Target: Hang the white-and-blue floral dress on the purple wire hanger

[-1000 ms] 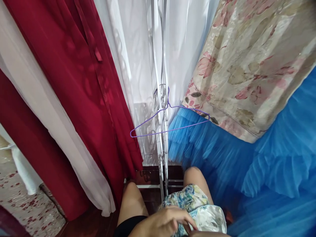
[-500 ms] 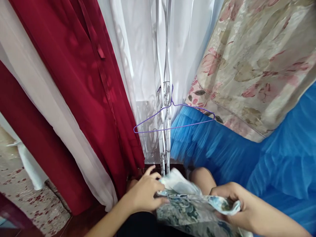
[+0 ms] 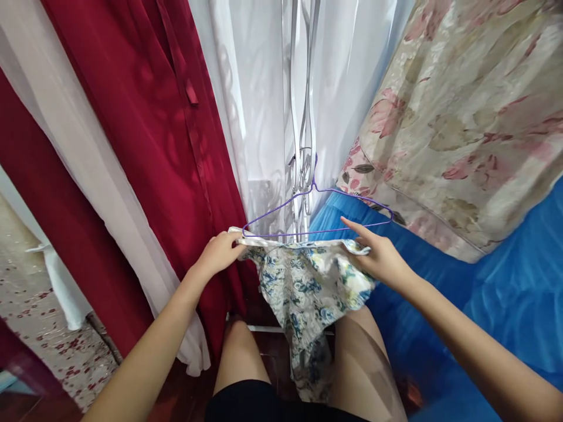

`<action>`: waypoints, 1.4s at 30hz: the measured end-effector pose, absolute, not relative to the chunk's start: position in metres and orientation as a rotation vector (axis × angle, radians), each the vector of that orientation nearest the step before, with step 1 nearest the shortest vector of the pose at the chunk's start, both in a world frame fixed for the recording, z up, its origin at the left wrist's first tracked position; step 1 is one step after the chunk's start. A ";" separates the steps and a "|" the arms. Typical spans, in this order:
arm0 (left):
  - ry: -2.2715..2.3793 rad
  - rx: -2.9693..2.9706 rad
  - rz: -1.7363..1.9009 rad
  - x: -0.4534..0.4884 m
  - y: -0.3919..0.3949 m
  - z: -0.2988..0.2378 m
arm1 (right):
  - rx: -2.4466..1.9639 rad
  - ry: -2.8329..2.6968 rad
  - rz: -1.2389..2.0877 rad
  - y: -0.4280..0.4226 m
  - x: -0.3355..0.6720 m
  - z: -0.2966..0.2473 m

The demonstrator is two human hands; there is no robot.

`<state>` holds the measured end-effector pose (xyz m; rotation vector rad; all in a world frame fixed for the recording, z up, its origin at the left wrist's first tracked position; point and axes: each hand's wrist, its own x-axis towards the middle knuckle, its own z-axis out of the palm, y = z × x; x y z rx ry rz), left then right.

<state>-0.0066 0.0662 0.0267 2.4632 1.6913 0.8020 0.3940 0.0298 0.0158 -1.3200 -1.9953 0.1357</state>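
A floral garment (image 3: 308,281) in white, blue and green hangs down between my hands, its white top edge stretched almost level. My left hand (image 3: 220,253) pinches that edge at its left end, closed on the cloth. At the other end my right hand (image 3: 382,255) grips the edge, with one finger pointing up. Just above the cloth, a thin purple hanger (image 3: 314,185) hangs by its hook from a white metal stand (image 3: 294,105). The hanger's left corner overlaps the garment's edge in the view; whether they touch I cannot tell.
Red fabric (image 3: 145,146) and pale fabric (image 3: 83,129) hang on the left. White cloth (image 3: 259,88) is behind the stand. To the right are a cream floral fabric (image 3: 457,135) and ruffled blue tulle (image 3: 440,293). My bare legs (image 3: 241,357) are below, above a dark red floor.
Both hands have moved up and forward, bringing the garment from my lap to just under the hanger. Bunched and blurred before, the cloth is now spread out along its top edge.
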 end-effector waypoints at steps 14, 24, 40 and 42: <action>1.403 2.471 1.400 0.095 0.070 0.037 | -1.505 -1.908 -0.052 0.042 0.390 -0.005; 1.342 2.338 1.568 0.089 0.056 0.046 | -1.589 -1.722 -0.243 0.070 0.440 0.048; 1.550 2.588 1.386 0.077 0.053 0.080 | -1.126 -1.188 1.444 0.030 0.394 0.066; 1.582 2.630 1.367 0.080 0.054 0.083 | -0.954 -1.129 1.283 0.037 0.375 0.048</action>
